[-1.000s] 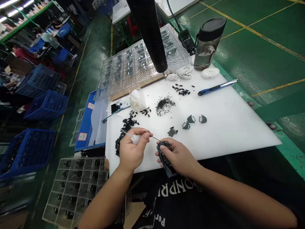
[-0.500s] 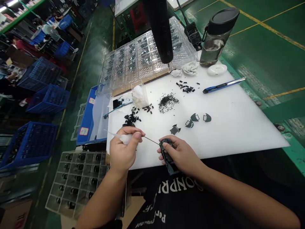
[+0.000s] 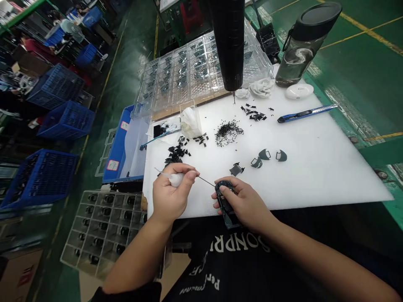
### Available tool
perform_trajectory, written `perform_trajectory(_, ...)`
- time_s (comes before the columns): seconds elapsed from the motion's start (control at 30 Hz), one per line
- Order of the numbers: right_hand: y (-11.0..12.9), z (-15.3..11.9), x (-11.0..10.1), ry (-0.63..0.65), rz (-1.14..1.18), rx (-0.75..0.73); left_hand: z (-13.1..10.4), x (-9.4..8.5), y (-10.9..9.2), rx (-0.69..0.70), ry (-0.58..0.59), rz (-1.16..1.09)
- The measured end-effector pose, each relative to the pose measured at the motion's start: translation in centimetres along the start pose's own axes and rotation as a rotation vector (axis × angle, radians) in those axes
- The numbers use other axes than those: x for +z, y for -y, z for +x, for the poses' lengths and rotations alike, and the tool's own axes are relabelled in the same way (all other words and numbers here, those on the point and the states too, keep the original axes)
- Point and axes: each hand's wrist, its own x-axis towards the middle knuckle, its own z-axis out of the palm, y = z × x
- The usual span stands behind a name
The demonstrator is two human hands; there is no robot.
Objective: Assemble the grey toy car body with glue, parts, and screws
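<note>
My left hand (image 3: 171, 191) is closed in a pinch round a thin metal rod (image 3: 206, 180), and a small white squeeze bottle (image 3: 176, 179) with a narrow nozzle is tucked in the same grip. The rod's tip meets the rim of a dark plastic part (image 3: 225, 205), rounded at one end. My right hand (image 3: 247, 201) grips that part, thumb on top, near the front edge of the white work board (image 3: 315, 176). Just beyond lie a grey frame-like piece (image 3: 236, 168) and several curved grey pieces (image 3: 264, 154).
A black electric screwdriver (image 3: 228, 46) hangs over the board. Behind it is a clear compartment tray (image 3: 173, 98). Tiny black parts (image 3: 229, 132) lie in a heap. A blue cutter knife (image 3: 307, 113) and a water bottle (image 3: 299, 46) are at right, a blue bin (image 3: 118, 147) at left.
The whole view has shifted slightly, so the board and its contents appear farther right. Both hands keep their grips, and the rod's tip stays at the dark part's rim.
</note>
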Motion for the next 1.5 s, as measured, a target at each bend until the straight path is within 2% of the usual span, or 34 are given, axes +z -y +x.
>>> perform_trajectory(0.57,0.1,-0.1,0.1,0.009,0.033,0.004,-0.5,0.1,-0.4,0.073,-0.012,0.039)
perform_trajectory(0.67,0.1,-0.1,0.1,0.006,0.03,0.003,-0.4,0.1,-0.4,0.063,0.022,0.034)
perform_trajectory(0.83,0.1,-0.1,0.1,0.012,0.042,0.005,-0.5,0.1,-0.3,0.059,-0.008,0.051)
perform_trajectory(0.97,0.0,-0.1,0.1,0.008,0.039,0.005,-0.7,0.2,-0.4,0.054,0.024,0.05)
perform_trajectory(1.07,-0.1,0.0,0.0,0.012,0.031,0.001,-0.3,-0.1,-0.6,0.066,-0.045,0.014)
perform_trajectory(1.17,-0.1,-0.1,-0.1,0.019,0.026,0.0,1.7,-0.7,-1.1,0.195,-0.215,-0.011)
perform_trajectory(1.3,-0.3,-0.1,-0.1,0.024,0.038,-0.006,6.8,-1.2,-1.7,0.419,-0.468,0.219)
perform_trajectory(1.4,-0.5,-0.1,-0.1,0.032,0.061,-0.022,10.6,-1.1,-1.8,0.436,-0.481,0.323)
perform_trajectory(1.5,-0.8,-0.2,-0.2,0.041,0.072,-0.053,12.9,-0.6,-1.4,0.389,-0.44,0.364)
